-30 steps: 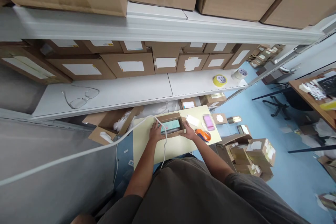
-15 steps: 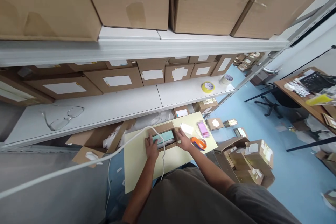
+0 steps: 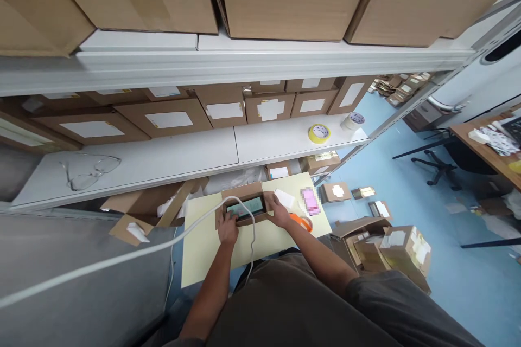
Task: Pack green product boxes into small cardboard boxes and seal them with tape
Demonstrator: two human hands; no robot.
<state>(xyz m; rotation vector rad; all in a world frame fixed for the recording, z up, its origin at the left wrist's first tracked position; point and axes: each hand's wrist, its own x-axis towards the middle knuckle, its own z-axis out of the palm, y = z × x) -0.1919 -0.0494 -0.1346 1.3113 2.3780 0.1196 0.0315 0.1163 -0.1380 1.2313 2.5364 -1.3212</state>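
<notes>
A small open cardboard box (image 3: 243, 196) lies on a pale yellow table (image 3: 211, 249) with a teal flat item (image 3: 245, 207) inside it. My left hand (image 3: 226, 227) rests at the box's left end, fingers curled against its edge. My right hand (image 3: 278, 210) grips the box's right end. A white cable (image 3: 195, 219) runs across the table and loops over the box by my left hand.
An orange tape dispenser (image 3: 300, 221), a white card (image 3: 283, 198) and a pink item (image 3: 310, 200) lie right of the box. Shelves hold labelled cartons, glasses (image 3: 87, 168) and tape rolls (image 3: 319, 133). Cardboard boxes (image 3: 396, 246) clutter the blue floor.
The view has swung, so the table and box sit lower and further left in the picture. My hands stay at the two ends of the box.
</notes>
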